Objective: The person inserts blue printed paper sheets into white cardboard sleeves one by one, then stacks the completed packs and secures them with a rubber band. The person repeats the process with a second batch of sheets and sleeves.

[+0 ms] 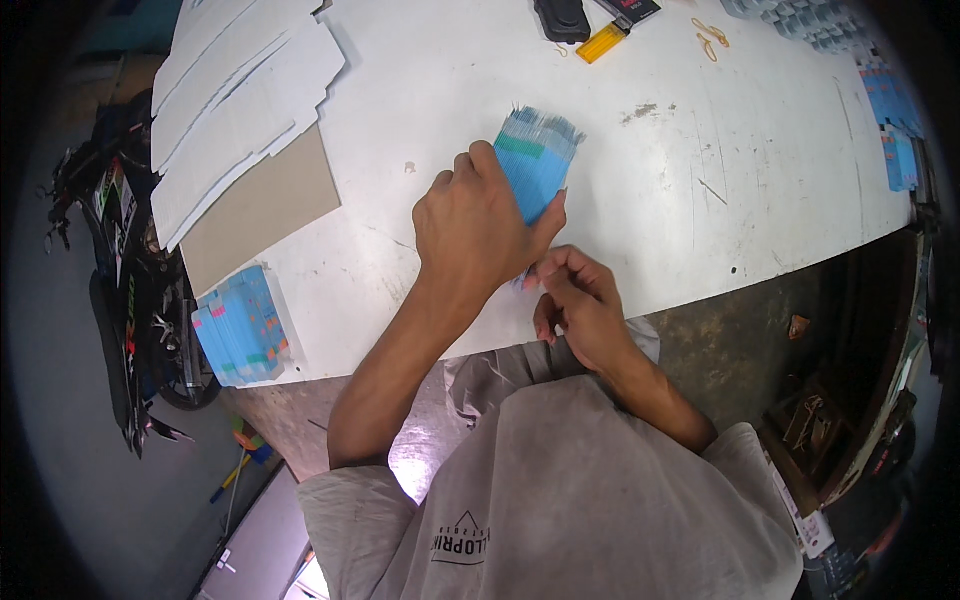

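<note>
My left hand (470, 220) is closed round a thick stack of flat blue printed cartons (540, 165), holding it on the white table. The stack fans out at its far end, with a green band across it and pale, uneven edges. Its near end is mostly hidden behind my hand. Close to that near end, my right hand (588, 300) has its thumb and fingertips pinched together, touching or almost touching the stack. Whatever those fingers hold, if anything, is too small to make out.
The white table (640, 200) carries white die-cut sheets (250, 90) and grey board (265, 205) at left. Another blue stack (240, 325) lies near its edge. Farther off are a black case (562, 18), a yellow lighter-like object (603, 42) and rubber bands (712, 38). A motorcycle (125, 270) stands left.
</note>
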Demonstrator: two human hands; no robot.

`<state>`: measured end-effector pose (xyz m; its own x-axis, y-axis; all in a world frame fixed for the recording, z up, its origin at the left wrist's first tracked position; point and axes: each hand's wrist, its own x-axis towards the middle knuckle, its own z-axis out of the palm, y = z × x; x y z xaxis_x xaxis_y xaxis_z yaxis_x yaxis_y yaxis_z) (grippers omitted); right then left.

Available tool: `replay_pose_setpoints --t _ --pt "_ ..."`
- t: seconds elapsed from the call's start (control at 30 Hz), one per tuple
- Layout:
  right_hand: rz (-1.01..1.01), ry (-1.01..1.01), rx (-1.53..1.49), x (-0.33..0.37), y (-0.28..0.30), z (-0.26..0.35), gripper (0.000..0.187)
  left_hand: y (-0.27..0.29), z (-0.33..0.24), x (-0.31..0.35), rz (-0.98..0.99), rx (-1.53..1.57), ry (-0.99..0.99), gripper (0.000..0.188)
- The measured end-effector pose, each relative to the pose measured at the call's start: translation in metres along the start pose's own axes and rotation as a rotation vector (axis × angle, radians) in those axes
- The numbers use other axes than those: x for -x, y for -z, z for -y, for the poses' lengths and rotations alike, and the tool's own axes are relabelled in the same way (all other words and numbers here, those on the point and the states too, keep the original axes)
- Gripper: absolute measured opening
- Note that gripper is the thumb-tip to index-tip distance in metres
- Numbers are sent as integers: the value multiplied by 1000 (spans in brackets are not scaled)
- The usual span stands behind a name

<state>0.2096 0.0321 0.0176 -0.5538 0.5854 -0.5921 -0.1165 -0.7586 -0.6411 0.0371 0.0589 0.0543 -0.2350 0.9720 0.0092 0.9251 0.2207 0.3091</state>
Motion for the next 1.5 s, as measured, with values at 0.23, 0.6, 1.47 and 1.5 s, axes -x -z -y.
replay_pose_setpoints --t 0.23,0.6,1.47,1.5 --pt "31 -31 -75 11 2 -15 17 1 -1 0 -9 -2 -5 67" --pt "-73 6 -114 16 24 2 18 3 -3 2 -10 4 29 59" --pt "-398 483 177 -13 78 47 17 3 -17 49 19 103 156 137" --pt "-368 469 186 -13 77 47 17 -1 -17 48 65 134 201 134"
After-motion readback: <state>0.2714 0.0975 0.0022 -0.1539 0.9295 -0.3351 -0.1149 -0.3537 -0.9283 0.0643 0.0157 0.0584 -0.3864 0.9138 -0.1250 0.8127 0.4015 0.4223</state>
